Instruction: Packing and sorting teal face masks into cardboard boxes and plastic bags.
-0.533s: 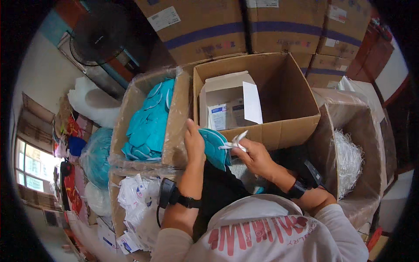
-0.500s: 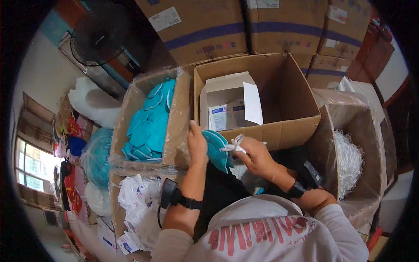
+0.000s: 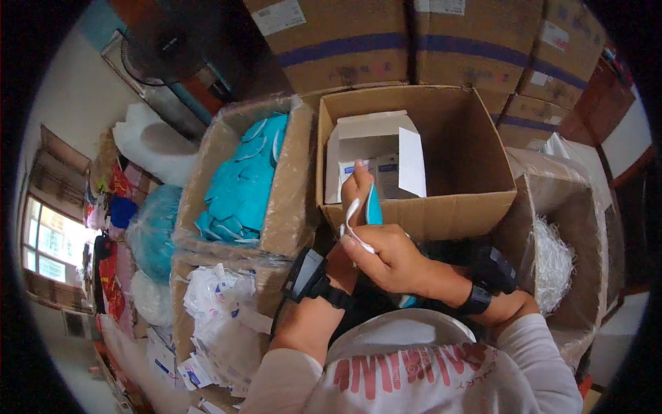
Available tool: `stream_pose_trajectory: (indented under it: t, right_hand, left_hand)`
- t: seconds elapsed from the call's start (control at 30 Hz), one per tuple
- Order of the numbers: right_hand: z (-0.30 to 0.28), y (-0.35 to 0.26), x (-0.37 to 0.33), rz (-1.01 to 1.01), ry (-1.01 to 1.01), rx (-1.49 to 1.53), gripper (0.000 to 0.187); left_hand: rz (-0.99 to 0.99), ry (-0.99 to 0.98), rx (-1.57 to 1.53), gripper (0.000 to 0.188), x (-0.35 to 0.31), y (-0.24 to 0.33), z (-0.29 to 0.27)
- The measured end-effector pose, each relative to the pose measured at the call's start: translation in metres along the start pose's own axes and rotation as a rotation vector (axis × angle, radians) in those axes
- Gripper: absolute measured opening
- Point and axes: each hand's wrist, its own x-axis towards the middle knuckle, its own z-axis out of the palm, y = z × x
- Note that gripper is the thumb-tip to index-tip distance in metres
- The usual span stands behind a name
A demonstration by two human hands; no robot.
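Note:
A teal face mask (image 3: 374, 207) is gripped by my left hand (image 3: 357, 185), thumb pointing up, at the front edge of the open carton. Only a narrow edge of the mask shows. My right hand (image 3: 393, 259) crosses in front, closed on the white elastic straps (image 3: 354, 226), which loop past the left hand. The right hand hides part of the left hand and the lower mask. Just beyond, an open white box (image 3: 412, 162) with flat printed packets in it stands inside the cardboard carton (image 3: 476, 203).
Left of the carton, a plastic-lined box (image 3: 286, 186) holds a heap of teal masks (image 3: 238, 186). Nearer is a pile of white printed sachets (image 3: 214, 303). White elastic strands (image 3: 552, 265) fill a box on the right. Large sealed cartons (image 3: 476, 48) are stacked behind; a fan (image 3: 162, 48) stands far left.
The mask has turned from showing its broad side to nearly edge-on. My left hand has moved right and up; the right hand has moved slightly left and down, in front of it.

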Motion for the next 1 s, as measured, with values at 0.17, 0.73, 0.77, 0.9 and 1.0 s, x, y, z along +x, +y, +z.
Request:
stream_pose_trajectory:
  t: [0.17, 0.73, 0.77, 0.9, 1.0]
  right_hand:
    - [-0.011, 0.009, -0.052, -0.363, -0.405, -0.002, 0.014]
    - [-0.330, 0.064, -0.377, 1.330, 0.298, -1.179, 0.039]
    - [-0.329, 0.079, -0.386, 1.370, 0.280, -1.109, 0.038]
    - [-0.294, 0.100, -0.326, 1.276, 0.440, -0.909, 0.030]
    - [-0.268, 0.097, -0.287, 1.099, 0.530, -0.846, 0.026]
  left_hand:
    - [-0.051, 0.405, 0.263, 0.057, 0.056, -0.110, 0.003]
    - [-0.323, 1.049, 0.089, 0.074, 0.132, -0.035, -0.298]
    - [-0.291, 1.106, 0.265, 0.070, 0.136, -0.044, -0.312]
    - [0.484, 0.996, 0.890, 0.044, 0.178, -0.099, -0.340]
    - [0.535, 0.022, 0.126, 0.021, 0.142, -0.055, -0.140]
